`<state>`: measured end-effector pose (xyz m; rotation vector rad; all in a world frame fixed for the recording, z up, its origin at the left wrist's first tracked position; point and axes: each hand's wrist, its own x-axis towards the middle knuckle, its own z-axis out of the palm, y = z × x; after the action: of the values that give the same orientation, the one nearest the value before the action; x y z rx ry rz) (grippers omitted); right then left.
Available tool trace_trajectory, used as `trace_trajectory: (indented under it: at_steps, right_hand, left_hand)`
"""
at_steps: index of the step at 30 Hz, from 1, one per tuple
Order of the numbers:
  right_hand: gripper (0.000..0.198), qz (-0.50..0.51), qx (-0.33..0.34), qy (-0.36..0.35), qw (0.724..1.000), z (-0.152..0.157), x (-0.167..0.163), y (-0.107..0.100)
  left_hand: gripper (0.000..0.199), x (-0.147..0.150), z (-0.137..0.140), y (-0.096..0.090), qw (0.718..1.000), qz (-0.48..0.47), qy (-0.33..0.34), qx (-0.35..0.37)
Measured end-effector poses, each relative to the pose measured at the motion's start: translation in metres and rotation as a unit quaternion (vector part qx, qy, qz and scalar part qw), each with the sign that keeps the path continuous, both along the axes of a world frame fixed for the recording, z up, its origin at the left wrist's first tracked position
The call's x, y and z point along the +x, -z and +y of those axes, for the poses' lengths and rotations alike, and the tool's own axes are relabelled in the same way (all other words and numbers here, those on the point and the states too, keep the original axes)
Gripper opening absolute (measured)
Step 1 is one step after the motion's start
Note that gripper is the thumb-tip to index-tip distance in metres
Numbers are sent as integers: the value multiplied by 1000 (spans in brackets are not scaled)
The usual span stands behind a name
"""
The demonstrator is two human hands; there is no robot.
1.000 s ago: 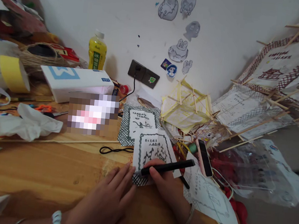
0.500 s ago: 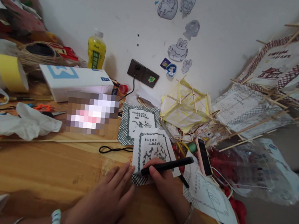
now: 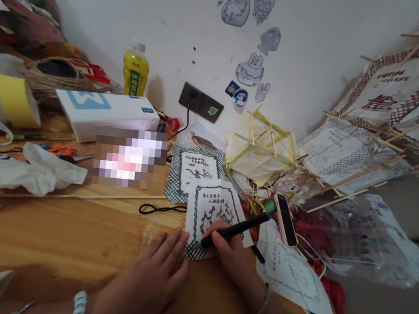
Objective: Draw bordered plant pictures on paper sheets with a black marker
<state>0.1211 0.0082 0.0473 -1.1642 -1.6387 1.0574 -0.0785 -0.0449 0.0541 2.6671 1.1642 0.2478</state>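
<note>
My right hand (image 3: 227, 247) grips a black marker pen (image 3: 239, 227), its tip down at the lower left border of a white paper sheet (image 3: 221, 190). The sheet bears a wavy inked frame, written characters and plant shapes, with dark crosshatching along its bottom left. Flat on the wood beside it, my left hand (image 3: 154, 270) has its fingers stretched out, the fingertips at the sheet's left edge. Partly under this sheet lies another drawn sheet (image 3: 176, 173) with a crosshatched border. A third drawn sheet (image 3: 294, 274) rests to the right of my right hand.
Behind stand a white box (image 3: 106, 115) and a yellow drink bottle (image 3: 135, 71). A yellow paper lantern (image 3: 260, 147) and larger stick-framed lanterns (image 3: 382, 89) occupy the right. A pink-edged phone (image 3: 286, 221), crumpled tissue (image 3: 39, 170) and black cord (image 3: 160, 209) lie around the sheets.
The marker's tip has shifted slightly right along the lower left border, and its back end has dipped. My left hand stays almost where it was.
</note>
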Motion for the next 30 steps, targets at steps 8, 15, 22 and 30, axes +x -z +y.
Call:
trace_trajectory:
  at_steps: [8,15,22,30]
  right_hand:
    - [13,-5,3,14,1000,0,1,0]
    - [13,13,-16,30,999,0,-2,-2]
    - [13,58,-33,51,996,1,-2,1]
    - [11,40,-23,46,998,0,-4,-3]
  left_hand:
    - [48,0,0,-1,1000,-1,9,-8]
    - [47,0,1,0,1000,-5,6,-2]
    - [46,-1,0,4,1000,-13,12,18]
    - [48,-2,-3,5,1000,-15,11,23]
